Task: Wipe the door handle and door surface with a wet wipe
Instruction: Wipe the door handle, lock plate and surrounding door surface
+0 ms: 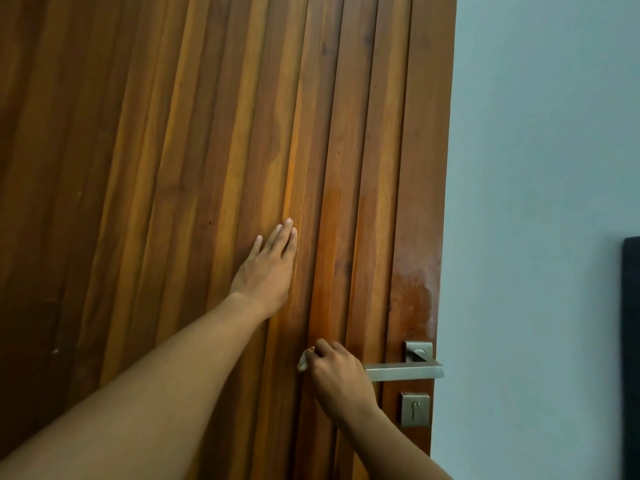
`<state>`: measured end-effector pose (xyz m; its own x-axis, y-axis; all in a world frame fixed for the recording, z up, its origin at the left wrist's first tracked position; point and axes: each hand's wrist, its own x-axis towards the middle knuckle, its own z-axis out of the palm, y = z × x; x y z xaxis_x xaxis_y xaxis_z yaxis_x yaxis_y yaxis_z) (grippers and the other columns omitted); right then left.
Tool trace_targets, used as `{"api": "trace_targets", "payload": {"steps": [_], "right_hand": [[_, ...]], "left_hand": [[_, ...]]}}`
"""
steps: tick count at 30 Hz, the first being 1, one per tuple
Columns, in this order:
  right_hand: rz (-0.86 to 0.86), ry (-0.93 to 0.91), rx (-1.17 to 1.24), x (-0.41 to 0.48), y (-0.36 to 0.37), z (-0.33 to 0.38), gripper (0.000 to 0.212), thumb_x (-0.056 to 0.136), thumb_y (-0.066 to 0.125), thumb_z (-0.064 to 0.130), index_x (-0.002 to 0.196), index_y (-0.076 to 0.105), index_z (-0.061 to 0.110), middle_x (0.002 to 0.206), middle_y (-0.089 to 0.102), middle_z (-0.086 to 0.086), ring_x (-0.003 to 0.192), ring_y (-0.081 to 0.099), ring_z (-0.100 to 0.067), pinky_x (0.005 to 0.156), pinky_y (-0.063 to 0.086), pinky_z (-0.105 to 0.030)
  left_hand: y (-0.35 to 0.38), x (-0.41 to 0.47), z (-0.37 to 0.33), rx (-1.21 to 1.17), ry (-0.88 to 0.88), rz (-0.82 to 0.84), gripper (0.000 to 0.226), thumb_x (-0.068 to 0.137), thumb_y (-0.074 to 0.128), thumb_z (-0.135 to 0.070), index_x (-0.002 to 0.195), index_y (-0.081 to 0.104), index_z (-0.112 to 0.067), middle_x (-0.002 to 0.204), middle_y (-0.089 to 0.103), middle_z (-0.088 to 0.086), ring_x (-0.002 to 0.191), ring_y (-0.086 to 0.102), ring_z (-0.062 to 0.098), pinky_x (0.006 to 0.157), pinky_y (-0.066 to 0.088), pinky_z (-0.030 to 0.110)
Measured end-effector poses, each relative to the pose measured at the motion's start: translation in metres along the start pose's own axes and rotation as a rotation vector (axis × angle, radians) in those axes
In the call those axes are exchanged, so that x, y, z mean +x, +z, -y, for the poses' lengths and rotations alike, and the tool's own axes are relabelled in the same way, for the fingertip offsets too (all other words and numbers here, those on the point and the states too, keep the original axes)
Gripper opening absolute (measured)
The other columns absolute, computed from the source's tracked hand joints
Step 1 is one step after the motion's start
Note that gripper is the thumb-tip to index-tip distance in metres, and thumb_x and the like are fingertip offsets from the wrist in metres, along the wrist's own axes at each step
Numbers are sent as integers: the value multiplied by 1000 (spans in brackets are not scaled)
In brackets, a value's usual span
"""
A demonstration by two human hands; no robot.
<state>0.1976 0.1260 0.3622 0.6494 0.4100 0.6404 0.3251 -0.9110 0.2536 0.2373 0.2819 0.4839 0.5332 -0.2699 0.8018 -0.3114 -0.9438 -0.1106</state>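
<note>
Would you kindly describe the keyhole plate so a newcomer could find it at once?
Follow the wooden door to its right edge, next to the pale blue wall. A metal lever handle sticks out there, and the keyhole plate sits directly below it. It is the small square plate with a keyhole slot, whereas the square plate above carries the lever.

No legible text, label, brand, number or sign is present on the wooden door (173, 168), the lever handle (405, 371), the keyhole plate (415, 409) or the wall (536, 168).
</note>
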Motion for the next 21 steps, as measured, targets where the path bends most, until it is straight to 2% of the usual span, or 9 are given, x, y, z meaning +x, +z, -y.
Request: {"api": "trace_targets", "payload": {"steps": [4, 8, 12, 15, 18, 21], "right_hand": [[-5, 20, 93, 7, -10, -3, 25, 98, 50, 27, 120, 58, 18, 118, 52, -2, 101, 51, -14, 85, 47, -28], [-279, 105, 136, 43, -39, -22, 22, 91, 59, 36, 112, 61, 28, 106, 52, 7, 85, 47, -3, 77, 44, -19], [-506, 178, 97, 101, -85, -44, 21, 87, 66, 31, 105, 67, 21, 102, 58, 2, 82, 51, -6, 73, 45, -20], [-529, 181, 40, 125, -105, -50, 18, 87, 67, 27, 102, 69, 17, 100, 60, -1, 83, 57, -12, 70, 50, -23], [-532, 181, 6, 119, -91, -42, 15, 87, 68, 24, 99, 70, 15, 93, 60, -1, 77, 58, -14, 66, 54, -28], [-501, 173, -56, 102, -69, -33, 12, 88, 67, 23, 94, 70, 14, 87, 59, 0, 72, 56, -14, 59, 47, -25]], "left_hand": [[0, -1, 2, 4, 10, 4, 79, 101, 44, -9, 155, -14, -12, 161, -28, 7, 151, -16, 22, 125, 4, 44], [1, 1, 3, -13, 15, -1, 80, 100, 43, -7, 154, -16, -12, 161, -29, 7, 150, -18, 22, 125, 3, 44], [3, 3, 4, -18, 31, -18, 77, 102, 42, -7, 154, -15, -11, 162, -27, 7, 151, -17, 21, 125, 4, 44], [4, 6, 5, -8, 35, -40, 76, 102, 41, -8, 154, -14, -11, 162, -26, 7, 151, -16, 21, 125, 5, 44], [3, 5, 5, 3, 31, -34, 77, 100, 40, -5, 155, -14, -10, 163, -26, 8, 152, -15, 22, 125, 5, 44], [2, 3, 3, -10, 21, -25, 83, 96, 44, -2, 155, -13, -9, 163, -25, 8, 152, -14, 22, 125, 3, 44]]}}
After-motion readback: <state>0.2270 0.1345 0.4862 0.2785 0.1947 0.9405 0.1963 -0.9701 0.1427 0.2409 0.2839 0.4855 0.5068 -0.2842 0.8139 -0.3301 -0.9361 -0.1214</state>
